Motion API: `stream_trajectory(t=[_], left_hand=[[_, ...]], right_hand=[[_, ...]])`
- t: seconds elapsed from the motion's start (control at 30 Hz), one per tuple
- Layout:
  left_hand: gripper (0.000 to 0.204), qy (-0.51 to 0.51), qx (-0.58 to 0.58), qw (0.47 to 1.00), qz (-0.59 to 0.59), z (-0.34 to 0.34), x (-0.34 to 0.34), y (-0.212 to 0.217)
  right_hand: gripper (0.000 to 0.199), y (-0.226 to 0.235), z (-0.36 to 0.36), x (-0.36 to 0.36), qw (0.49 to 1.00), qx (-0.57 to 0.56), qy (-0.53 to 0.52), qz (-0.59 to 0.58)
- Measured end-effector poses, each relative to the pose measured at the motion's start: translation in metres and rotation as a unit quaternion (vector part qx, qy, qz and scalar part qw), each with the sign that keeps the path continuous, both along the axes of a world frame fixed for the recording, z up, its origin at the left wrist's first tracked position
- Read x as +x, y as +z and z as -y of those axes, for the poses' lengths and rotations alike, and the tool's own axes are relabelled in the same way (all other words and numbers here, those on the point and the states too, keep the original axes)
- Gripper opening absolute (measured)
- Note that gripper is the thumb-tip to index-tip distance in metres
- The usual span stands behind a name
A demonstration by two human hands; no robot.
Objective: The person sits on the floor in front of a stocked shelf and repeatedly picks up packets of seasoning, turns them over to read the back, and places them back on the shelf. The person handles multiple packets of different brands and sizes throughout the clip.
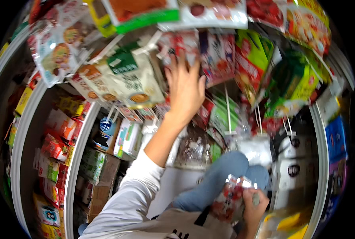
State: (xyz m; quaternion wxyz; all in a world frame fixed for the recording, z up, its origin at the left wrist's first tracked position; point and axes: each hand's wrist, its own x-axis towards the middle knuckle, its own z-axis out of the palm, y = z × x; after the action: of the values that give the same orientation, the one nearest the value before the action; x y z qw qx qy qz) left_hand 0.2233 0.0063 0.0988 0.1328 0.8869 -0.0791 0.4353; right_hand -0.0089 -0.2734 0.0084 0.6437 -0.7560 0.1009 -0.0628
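Note:
My left hand [185, 89] reaches up among the hanging packets, its fingers spread over a red and white packet [183, 43]. The fingertips lie against or just in front of it; contact is hard to tell. A cream and green pouch [133, 79] hangs just left of that hand, and a dark red and purple packet [217, 59] hangs to its right. Down by my lap, my right hand [255, 205] is closed on the edge of a shiny packet with red contents [227, 201].
White hanging hooks [228, 113] stick out under the row. Green and yellow packets [285, 87] hang at right. Boxes and red packets [56, 147] fill the left shelves, edged by a metal post [75, 159]. My bent knees [225, 167] are close to bagged goods [193, 147] low down.

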Motion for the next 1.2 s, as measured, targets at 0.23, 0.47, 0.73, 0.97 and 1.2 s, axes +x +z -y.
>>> stream_trajectory(t=[0.23, 0.47, 0.73, 0.97, 1.2], left_hand=[[0.019, -0.300, -0.141, 0.916, -0.226, 0.046, -0.141, -0.102], [0.032, -0.279, -0.300, 0.773, -0.485, 0.087, -0.207, -0.155], [0.019, -0.195, -0.300, 0.809, -0.466, 0.102, -0.205, -0.164], [0.011, -0.218, -0.289, 0.818, -0.447, 0.105, -0.202, -0.167], [0.025, -0.318, -0.547, 0.618, -0.467, 0.091, -0.207, -0.160]], right_hand=[[0.015, -0.009, 0.045, -0.010, 0.984, -0.142, -0.028, -0.107], [0.018, -0.021, 0.050, -0.033, 0.956, -0.231, -0.015, -0.181], [0.021, -0.027, 0.036, -0.023, 0.927, -0.314, 0.002, -0.204], [0.020, -0.028, 0.031, -0.022, 0.967, -0.191, 0.024, -0.169], [0.004, -0.018, 0.040, -0.017, 0.985, 0.106, 0.053, -0.129]])
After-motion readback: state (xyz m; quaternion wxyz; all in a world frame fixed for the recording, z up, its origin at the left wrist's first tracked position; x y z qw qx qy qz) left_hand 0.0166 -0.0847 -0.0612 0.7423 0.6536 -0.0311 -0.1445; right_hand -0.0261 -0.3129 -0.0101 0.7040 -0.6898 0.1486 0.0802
